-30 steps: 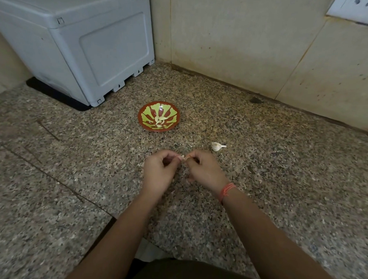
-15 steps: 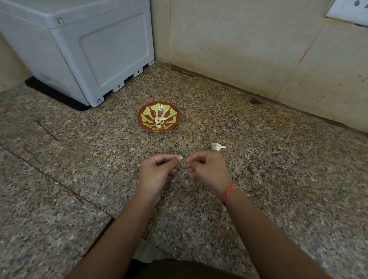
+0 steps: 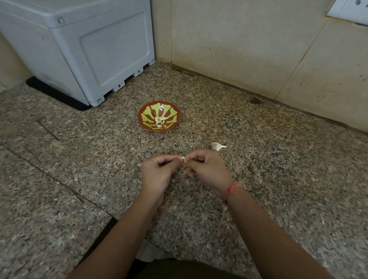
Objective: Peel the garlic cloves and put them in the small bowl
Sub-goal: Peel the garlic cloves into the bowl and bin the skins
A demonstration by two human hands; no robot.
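Both hands meet just above the worktop (image 3: 282, 163), and the garlic clove (image 3: 183, 159) sits between them. The left hand (image 3: 156, 176) pinches one end of it with thumb and forefinger, its other fingers curled in. The right hand (image 3: 208, 169) pinches the other end the same way. Only a small pale part of the clove shows between the fingertips, so how much skin is on it cannot be told.

A clove like this is likely very light and firm. Its papery skin is dry, thin and tears easily. Once bare, the flesh tends to be smooth and a little sticky, so it may slip from a loose pinch. The best hold is probably at the blunt root end, with the other hand's nail working at the pointed tip where the skin lifts first. Hard squeezing would bruise it rather than break it.

The small bowl (image 3: 140, 120), red-brown with a green leaf pattern, stands beyond the hands and already holds a few peeled cloves (image 3: 159, 120). A second clove (image 3: 218, 146), white-skinned with a short tail, lies on the worktop just beyond the right hand.

No brand, label or readable writing shows anywhere. The grey box (image 3: 88, 42) at the back left has only tiny marks near its feet, too small to read, and the wall socket (image 3: 358, 7) is plain. A red thread band (image 3: 231, 190) circles the right wrist.
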